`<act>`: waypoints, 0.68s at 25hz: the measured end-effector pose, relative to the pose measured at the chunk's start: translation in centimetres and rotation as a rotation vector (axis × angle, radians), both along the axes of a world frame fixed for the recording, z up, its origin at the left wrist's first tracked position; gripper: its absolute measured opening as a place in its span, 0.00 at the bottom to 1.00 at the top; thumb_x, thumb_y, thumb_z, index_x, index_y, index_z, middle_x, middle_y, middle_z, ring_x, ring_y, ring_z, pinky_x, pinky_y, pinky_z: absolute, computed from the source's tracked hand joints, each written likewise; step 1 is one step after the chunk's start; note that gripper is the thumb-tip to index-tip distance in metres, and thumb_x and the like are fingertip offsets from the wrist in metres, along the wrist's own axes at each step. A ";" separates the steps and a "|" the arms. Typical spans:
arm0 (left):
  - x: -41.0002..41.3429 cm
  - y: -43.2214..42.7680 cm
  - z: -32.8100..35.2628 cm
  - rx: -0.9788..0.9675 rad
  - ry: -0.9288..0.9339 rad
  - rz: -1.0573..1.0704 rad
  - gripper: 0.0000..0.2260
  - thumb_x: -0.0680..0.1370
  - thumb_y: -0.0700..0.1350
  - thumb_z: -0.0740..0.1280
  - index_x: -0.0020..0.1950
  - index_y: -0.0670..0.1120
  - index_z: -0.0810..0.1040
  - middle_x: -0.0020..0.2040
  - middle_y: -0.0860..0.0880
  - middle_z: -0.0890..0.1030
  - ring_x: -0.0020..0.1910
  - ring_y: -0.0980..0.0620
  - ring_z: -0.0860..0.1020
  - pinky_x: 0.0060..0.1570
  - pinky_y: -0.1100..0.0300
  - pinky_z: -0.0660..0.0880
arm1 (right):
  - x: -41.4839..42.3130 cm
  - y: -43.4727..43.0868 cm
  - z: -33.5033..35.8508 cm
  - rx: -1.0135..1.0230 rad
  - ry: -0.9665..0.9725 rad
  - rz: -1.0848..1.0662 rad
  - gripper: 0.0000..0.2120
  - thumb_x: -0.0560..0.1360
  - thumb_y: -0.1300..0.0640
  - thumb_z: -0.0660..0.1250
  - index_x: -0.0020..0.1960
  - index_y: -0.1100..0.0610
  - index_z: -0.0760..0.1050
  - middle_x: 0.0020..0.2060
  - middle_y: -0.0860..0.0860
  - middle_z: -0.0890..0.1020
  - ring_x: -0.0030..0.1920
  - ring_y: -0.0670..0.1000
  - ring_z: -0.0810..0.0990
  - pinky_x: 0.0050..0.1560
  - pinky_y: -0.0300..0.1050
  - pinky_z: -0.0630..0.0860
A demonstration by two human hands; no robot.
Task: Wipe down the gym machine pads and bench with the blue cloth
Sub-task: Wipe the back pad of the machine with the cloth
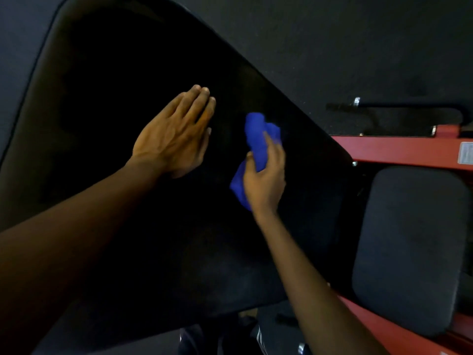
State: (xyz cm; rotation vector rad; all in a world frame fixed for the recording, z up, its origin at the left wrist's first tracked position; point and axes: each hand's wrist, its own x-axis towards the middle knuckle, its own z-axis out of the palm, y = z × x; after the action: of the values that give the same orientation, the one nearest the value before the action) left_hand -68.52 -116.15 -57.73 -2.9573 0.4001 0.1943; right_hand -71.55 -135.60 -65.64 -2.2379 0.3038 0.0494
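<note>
Blue cloth (pixel 258 139): bunched into a loose roll. Long axis runs from its near end, low by the wrist, up and away from the person, leaning slightly right. Far end pokes out past the fingertips. It sits on the large black pad (pixel 115 73), in the right half, nearer the pad's slanting right edge than its left edge.

Right hand (pixel 265 183): fingers (pixel 271 144) curled over the roll, thumb on the left side, gripping the cloth and holding it against the pad. Back of hand up. Forearm comes in from the lower right, reaching diagonally up-left across the pad's near right corner.

Left hand (pixel 174 139): fingers (pixel 199 101) straight and close together, holding nothing, palm laid flat on the pad near its middle, just left of the cloth and apart from it. Fingertips point away and to the right. Forearm enters from the lower left edge, extended.

Beyond the pad's right edge: smaller grey pad (pixel 409 252) on a red frame (pixel 399 149). Dark floor (pixel 332 34) behind.
</note>
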 end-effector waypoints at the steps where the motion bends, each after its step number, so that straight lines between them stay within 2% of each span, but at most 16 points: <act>1: 0.1 -0.1 0.1 -0.007 0.008 0.000 0.29 0.83 0.52 0.46 0.80 0.39 0.53 0.80 0.38 0.57 0.80 0.41 0.55 0.78 0.47 0.53 | -3.0 0.7 0.4 0.011 -0.037 0.120 0.28 0.78 0.55 0.66 0.76 0.44 0.67 0.77 0.48 0.66 0.77 0.47 0.63 0.73 0.39 0.63; 2: 0.0 -0.2 0.1 -0.004 0.014 -0.001 0.29 0.83 0.52 0.46 0.80 0.39 0.54 0.80 0.38 0.57 0.80 0.41 0.55 0.78 0.47 0.53 | -5.4 0.4 0.4 0.006 -0.068 0.208 0.28 0.78 0.56 0.66 0.76 0.44 0.65 0.78 0.49 0.65 0.79 0.47 0.59 0.74 0.36 0.60; 4: -0.2 -0.1 0.1 0.002 0.000 -0.002 0.29 0.83 0.52 0.45 0.80 0.39 0.53 0.80 0.38 0.56 0.80 0.41 0.54 0.78 0.47 0.53 | -8.2 -2.8 -1.9 -0.027 -0.064 0.188 0.27 0.78 0.55 0.65 0.77 0.48 0.66 0.77 0.51 0.66 0.78 0.51 0.62 0.75 0.40 0.62; 6: -0.1 0.0 0.3 -0.016 -0.001 0.006 0.28 0.83 0.52 0.46 0.80 0.38 0.54 0.80 0.38 0.57 0.80 0.41 0.54 0.78 0.47 0.53 | -9.1 -7.6 -4.9 -0.085 0.083 -0.116 0.27 0.77 0.50 0.62 0.76 0.52 0.68 0.74 0.55 0.70 0.74 0.57 0.70 0.72 0.50 0.68; 8: -0.3 0.1 0.2 -0.074 0.002 -0.019 0.26 0.83 0.49 0.50 0.79 0.37 0.59 0.79 0.37 0.60 0.79 0.40 0.57 0.78 0.46 0.55 | -9.5 -11.4 -6.7 -0.088 0.288 -0.407 0.28 0.78 0.48 0.61 0.77 0.52 0.67 0.72 0.57 0.72 0.70 0.60 0.74 0.68 0.51 0.70; 10: -1.5 -0.6 -0.6 -0.128 0.037 -0.098 0.25 0.82 0.46 0.52 0.76 0.35 0.65 0.76 0.35 0.65 0.77 0.38 0.61 0.77 0.44 0.59 | -9.8 -12.1 -7.0 -0.077 0.370 -0.507 0.26 0.79 0.51 0.64 0.77 0.51 0.66 0.72 0.55 0.73 0.68 0.60 0.75 0.65 0.51 0.71; 13: -6.9 -2.3 -2.4 -0.081 0.116 -0.178 0.28 0.80 0.48 0.47 0.77 0.36 0.64 0.77 0.36 0.64 0.78 0.39 0.61 0.76 0.45 0.59 | -10.9 -7.1 -4.4 -0.028 0.232 -0.394 0.26 0.76 0.49 0.64 0.74 0.46 0.70 0.72 0.49 0.73 0.70 0.55 0.74 0.66 0.51 0.72; 16: -9.7 -3.3 -2.8 -0.035 0.139 -0.172 0.29 0.82 0.49 0.42 0.80 0.38 0.56 0.80 0.37 0.56 0.80 0.41 0.55 0.79 0.47 0.53 | -16.1 0.3 -0.2 0.016 0.031 -0.082 0.27 0.77 0.50 0.65 0.76 0.43 0.67 0.77 0.42 0.64 0.78 0.48 0.63 0.73 0.43 0.65; 17: -9.5 -3.3 -2.8 -0.039 0.139 -0.162 0.29 0.82 0.50 0.41 0.81 0.39 0.52 0.81 0.38 0.53 0.81 0.42 0.52 0.79 0.47 0.51 | -17.6 1.2 0.6 0.049 0.004 0.033 0.28 0.78 0.52 0.66 0.76 0.43 0.66 0.78 0.42 0.62 0.79 0.47 0.59 0.75 0.40 0.62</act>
State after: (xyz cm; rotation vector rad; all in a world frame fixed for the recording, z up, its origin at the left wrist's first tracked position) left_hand -78.01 -119.49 -60.56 -2.9396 0.6651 0.3779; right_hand -89.19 -134.44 -64.99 -2.1945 0.2650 0.0781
